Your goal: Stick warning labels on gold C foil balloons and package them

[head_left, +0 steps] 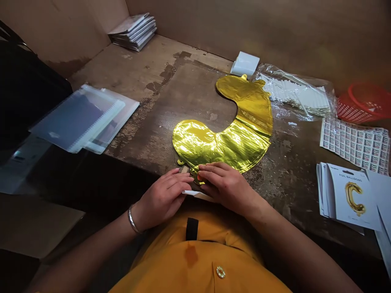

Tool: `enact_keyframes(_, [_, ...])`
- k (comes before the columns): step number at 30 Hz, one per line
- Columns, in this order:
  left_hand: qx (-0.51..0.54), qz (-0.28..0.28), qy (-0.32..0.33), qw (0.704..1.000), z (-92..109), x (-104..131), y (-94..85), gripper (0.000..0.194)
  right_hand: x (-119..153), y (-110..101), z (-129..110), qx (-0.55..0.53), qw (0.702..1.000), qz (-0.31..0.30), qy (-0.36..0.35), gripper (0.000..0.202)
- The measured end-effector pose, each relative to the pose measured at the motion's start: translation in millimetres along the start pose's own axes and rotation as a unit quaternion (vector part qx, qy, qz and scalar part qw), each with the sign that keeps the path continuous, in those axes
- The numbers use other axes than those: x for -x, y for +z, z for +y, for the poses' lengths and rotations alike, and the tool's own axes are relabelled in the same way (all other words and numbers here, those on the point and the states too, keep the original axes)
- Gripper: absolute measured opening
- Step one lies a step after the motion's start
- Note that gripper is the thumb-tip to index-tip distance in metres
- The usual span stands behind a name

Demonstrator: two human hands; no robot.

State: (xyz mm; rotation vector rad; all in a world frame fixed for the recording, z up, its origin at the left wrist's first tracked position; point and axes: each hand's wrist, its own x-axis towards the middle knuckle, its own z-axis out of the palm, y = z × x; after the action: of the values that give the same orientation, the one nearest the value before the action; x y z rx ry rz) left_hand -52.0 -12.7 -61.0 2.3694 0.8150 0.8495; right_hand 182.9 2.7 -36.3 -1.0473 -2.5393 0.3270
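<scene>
"Where's the gold foil balloon (244, 140)?"
"On the tabletop (195, 93), its near end between left fingers (179, 178) and right fingers (211, 176)."
"Pinching it?"
"Both bend, bunched close; any pinch, I cannot tell."

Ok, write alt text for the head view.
A person's fingers are at the near edge of a curved, flat gold foil balloon on a worn table; clear sleeves lie left, printed cards and a red basket right.
</scene>
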Motion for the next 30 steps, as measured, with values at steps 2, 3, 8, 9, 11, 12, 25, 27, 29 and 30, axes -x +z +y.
enact_keyframes(2, [0.003, 0.005, -0.001, 1.000, -0.6, 0.5, -0.8, 0.019, 0.7, 4.2, 0.0, 0.021, 0.999, 0.025, -0.008, 0.019])
enact_keyframes(3, [0.005, 0.008, -0.001, 1.000, -0.7, 0.5, -1.2, 0.019, 0.9, 6.5, -0.1, 0.025, 0.999, 0.036, -0.010, 0.019])
enact_keyframes(8, [0.004, 0.017, 0.005, 1.000, 2.5, -4.0, -3.5, 0.019, -4.7, 7.3, 0.7, -0.097, 0.985, 0.080, 0.121, 0.010])
enact_keyframes(9, [0.000, 0.019, 0.006, 1.000, 3.5, -6.0, -4.0, 0.018, -7.3, 5.0, 2.0, -0.130, 0.974, 0.083, 0.168, 0.010])
enact_keyframes(11, [-0.010, 0.022, 0.009, 1.000, 5.3, -10.7, -5.5, 0.018, -12.9, -0.5, 5.9, -0.181, 0.950, 0.077, 0.243, 0.018])
enact_keyframes(12, [-0.017, 0.022, 0.010, 1.000, 6.1, -13.3, -6.6, 0.017, -15.5, -3.2, 8.4, -0.201, 0.940, 0.071, 0.265, 0.025])
enact_keyframes(25, [-0.074, -0.123, 0.100, 0.985, 4.4, -62.6, -3.2, 0.015, -35.1, -16.3, 26.7, -0.332, 0.873, 0.038, 0.355, 0.039])
enact_keyframes(27, [-0.069, -0.133, 0.086, 0.985, -0.4, -65.7, 0.7, 0.014, -33.3, -23.7, 25.0, -0.298, 0.878, 0.114, 0.356, 0.038])
enact_keyframes(29, [-0.058, -0.132, 0.076, 0.987, -3.7, -66.0, 2.9, 0.015, -25.3, -29.8, 20.6, -0.221, 0.898, 0.191, 0.329, 0.033])
enact_keyframes(30, [-0.052, -0.134, 0.073, 0.987, -4.6, -65.4, 3.5, 0.015, -19.2, -31.0, 17.5, -0.171, 0.916, 0.200, 0.303, 0.037])
